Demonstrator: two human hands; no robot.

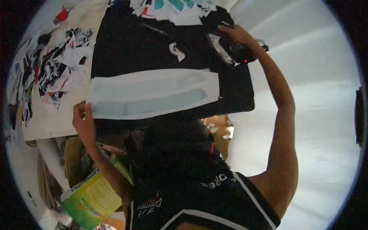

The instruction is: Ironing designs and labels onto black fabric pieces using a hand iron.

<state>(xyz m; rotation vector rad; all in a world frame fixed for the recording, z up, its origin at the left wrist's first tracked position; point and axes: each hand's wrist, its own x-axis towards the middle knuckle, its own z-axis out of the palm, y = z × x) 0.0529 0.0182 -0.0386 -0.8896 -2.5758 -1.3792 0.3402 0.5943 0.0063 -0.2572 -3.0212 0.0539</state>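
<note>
A long white strip (pixel 153 90) with pale blue-green bands lies across the near part of a black mat (pixel 126 50). I cannot tell whether it is cloth or paper. At its near left corner, my left hand (pixel 83 115) is closed, with fingertips pinching the edge. Toward the far right of the mat, my right hand (pixel 237 35) is wrapped round the handle of a dark clothes iron (pixel 239 53). The iron has a shiny plate edge and a small red light. It is beyond the strip and apart from it. The grip is partly blurred.
Several cloth scraps (pixel 63 73) lie on the pale table (pixel 57 128) at left. More white and teal pieces (pixel 172 9) are at the far edge. A small white scrap (pixel 177 52) rests mid-mat. A green and yellow bag (pixel 92 197) stands below left; a white wall (pixel 322 115) is at right.
</note>
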